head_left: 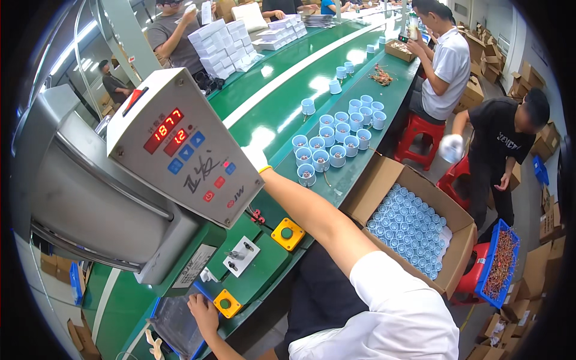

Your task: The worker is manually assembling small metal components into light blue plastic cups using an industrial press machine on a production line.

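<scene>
My right arm reaches forward over the bench. My right hand (257, 158) wears a white glove with a yellow cuff; its fingers are hidden behind the press machine's control box (198, 180). Just right of that glove stands a group of light blue plastic cups (321, 159) with small reddish-brown parts inside. My bare left hand (204, 311) rests with fingers apart at the edge of a dark, blue-rimmed tray (177, 327), holding nothing visible. Beside it is a yellow button box (227, 303). A white fixture plate (242, 256) with metal pins lies under the press.
A second yellow button box (288, 234) sits at the bench edge. To my right are a carton (384, 180) full of blue cups and a blue tray (503, 264) of wired parts. Single cups stand along the green conveyor (282, 90). Co-workers sit and stand nearby.
</scene>
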Motion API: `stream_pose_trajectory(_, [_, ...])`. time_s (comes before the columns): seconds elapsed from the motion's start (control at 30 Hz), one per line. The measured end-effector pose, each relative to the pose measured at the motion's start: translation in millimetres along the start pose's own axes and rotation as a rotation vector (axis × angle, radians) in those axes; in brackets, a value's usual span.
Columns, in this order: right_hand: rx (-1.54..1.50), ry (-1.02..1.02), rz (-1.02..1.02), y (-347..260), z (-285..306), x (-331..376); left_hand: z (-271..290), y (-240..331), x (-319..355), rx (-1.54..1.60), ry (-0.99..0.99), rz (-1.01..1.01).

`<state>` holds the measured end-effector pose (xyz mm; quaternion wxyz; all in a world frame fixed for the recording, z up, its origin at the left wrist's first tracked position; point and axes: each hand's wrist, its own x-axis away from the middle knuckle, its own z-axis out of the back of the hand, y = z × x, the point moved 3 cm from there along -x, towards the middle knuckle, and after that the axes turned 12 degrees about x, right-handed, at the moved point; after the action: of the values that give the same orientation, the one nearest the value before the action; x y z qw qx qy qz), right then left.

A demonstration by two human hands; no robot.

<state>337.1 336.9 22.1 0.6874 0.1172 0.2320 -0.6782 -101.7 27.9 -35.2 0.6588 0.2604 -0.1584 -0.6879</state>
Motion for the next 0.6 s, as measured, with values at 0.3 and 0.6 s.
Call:
stream_pose_trajectory(0.3, [-0.121, 0.649, 0.009, 61, 123, 130, 7, -2, 5, -0.015, 0.022, -0.008])
stream_pose_trajectory(0.6, [-0.315, 0.411, 0.088, 35, 134, 202, 8, -13, 13, -0.014, 0.099, -0.017])
